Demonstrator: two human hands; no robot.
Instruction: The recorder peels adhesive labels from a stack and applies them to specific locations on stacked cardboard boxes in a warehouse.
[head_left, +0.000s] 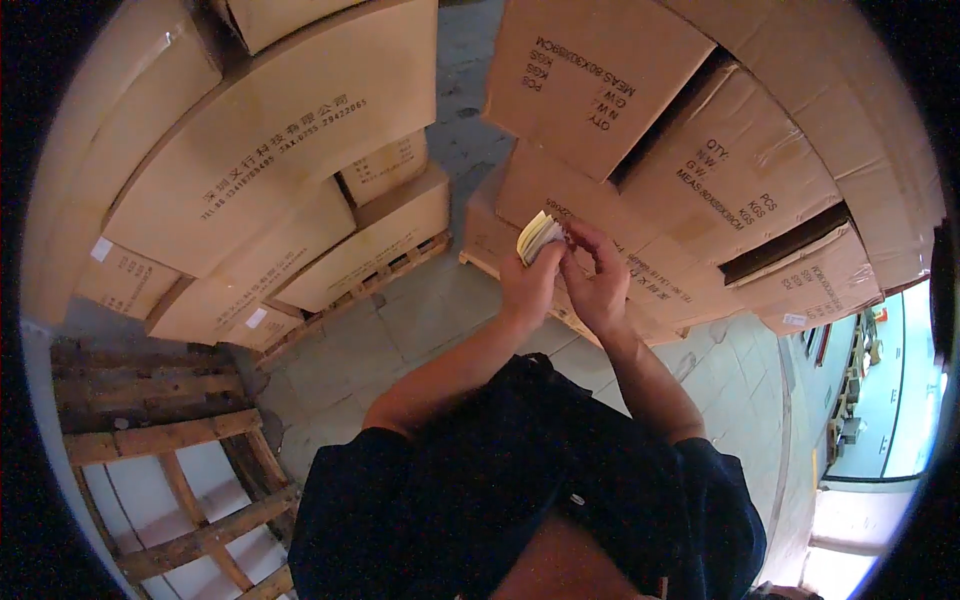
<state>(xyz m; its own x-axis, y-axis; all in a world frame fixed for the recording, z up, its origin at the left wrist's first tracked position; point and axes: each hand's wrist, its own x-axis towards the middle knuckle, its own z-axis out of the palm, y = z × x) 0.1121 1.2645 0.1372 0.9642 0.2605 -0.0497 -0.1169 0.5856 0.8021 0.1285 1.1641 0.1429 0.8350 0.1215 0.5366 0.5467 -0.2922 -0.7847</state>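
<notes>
The wad of yellow and white paper slips (pixel 535 236) is up before the cartons, pinched in the closed left hand (pixel 528 285). The right hand (pixel 600 290) curls half-closed at its edge; I can't tell whether it grips any. The slips look bunched together; some smooth brown cardboard cartons (pixel 270 150) already bear small white labels (pixel 256 318). Rough slatted pallets (pixel 150 438) lie beyond.

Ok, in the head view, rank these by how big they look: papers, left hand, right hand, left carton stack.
1. Left carton stack, clearly largest.
2. Left hand and right hand: much alike, so not ranked; the papers partly hide the left.
3. Papers, smallest.
</notes>
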